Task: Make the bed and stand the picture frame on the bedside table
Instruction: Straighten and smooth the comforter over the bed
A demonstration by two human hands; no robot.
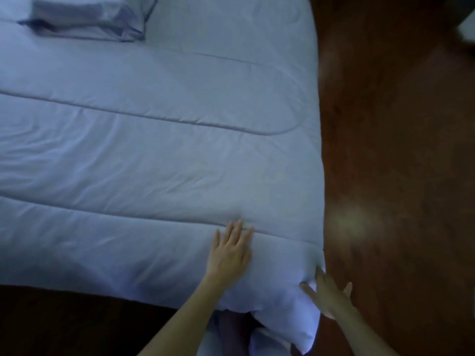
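Observation:
A pale blue quilted comforter [144,155] lies spread over the bed and fills most of the view. My left hand [231,249] rests flat on it near the bed's near right corner, fingers stretched out and holding nothing. My right hand [327,295] touches the comforter's corner where it hangs over the edge, fingers spread against the fabric. A pillow [84,19] in a matching blue case lies at the top left. The picture frame and the bedside table are not in view.
Dark reddish wooden floor [398,150] runs along the bed's right side and below its near edge. A pale object [469,29] shows at the top right border. The picture is dim and slightly blurred.

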